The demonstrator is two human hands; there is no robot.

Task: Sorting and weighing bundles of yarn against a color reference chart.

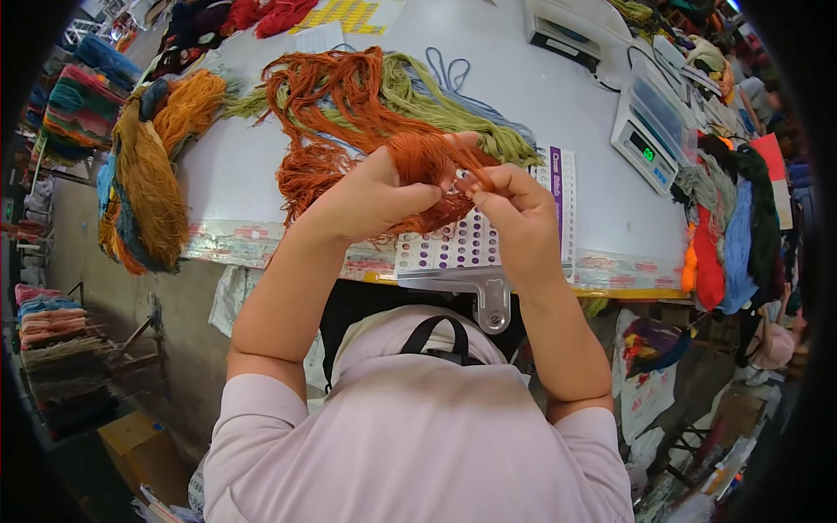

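A long bundle of rust-orange thread (336,91) lies across the table, and its near end is gathered up between my hands. My left hand (375,192) is closed around a thick portion of it, with the thumb pointing right. My right hand (519,205) pinches a few strands of the same thread, drawn out from the bundle, close to the left fingertips. Beneath the orange thread are olive-green thread (493,135) and blue-grey thread (449,91). Under my hands sits a white card with rows of holes and a purple strip (556,196), partly covered by thread and hands.
A clear clip (493,309) juts over the table's front edge. Mustard and orange hanks (157,174) drape off the left side. Two scales, a near one (645,148) and a far one (567,39), stand at right. More thread (741,253) hangs beyond them.
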